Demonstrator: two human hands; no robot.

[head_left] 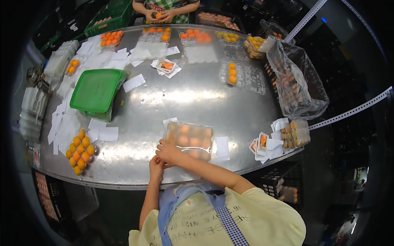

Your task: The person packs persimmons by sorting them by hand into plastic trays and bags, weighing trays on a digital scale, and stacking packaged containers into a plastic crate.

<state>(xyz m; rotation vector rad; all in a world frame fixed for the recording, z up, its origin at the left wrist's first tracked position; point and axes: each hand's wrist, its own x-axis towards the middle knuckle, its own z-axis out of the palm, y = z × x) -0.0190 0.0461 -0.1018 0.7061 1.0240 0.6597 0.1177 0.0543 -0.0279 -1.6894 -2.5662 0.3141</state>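
A clear plastic clamshell box [196, 142] of round orange fruits lies lid down over its contents on the metal table, just in front of me. My right hand [169, 151] reaches across my body, its fingers bent against the box's left edge. Close below it is my left hand [156, 165], near the lower left corner, with its fingers drawn together and partly covered by the right hand. Whatever lies between the left fingers is hidden. A white paper slip [222, 147] lies right of the box, and another [170, 121] shows behind it.
An open tray of orange fruits [80, 151] and a green-lidded container [95, 90] stand left. Printed cards [261, 145] and a filled box [296, 133] lie right. Across the metal table [172, 98], a co-worker's hands [160, 16] hold a fruit. A plastic-lined crate [291, 78] stands right.
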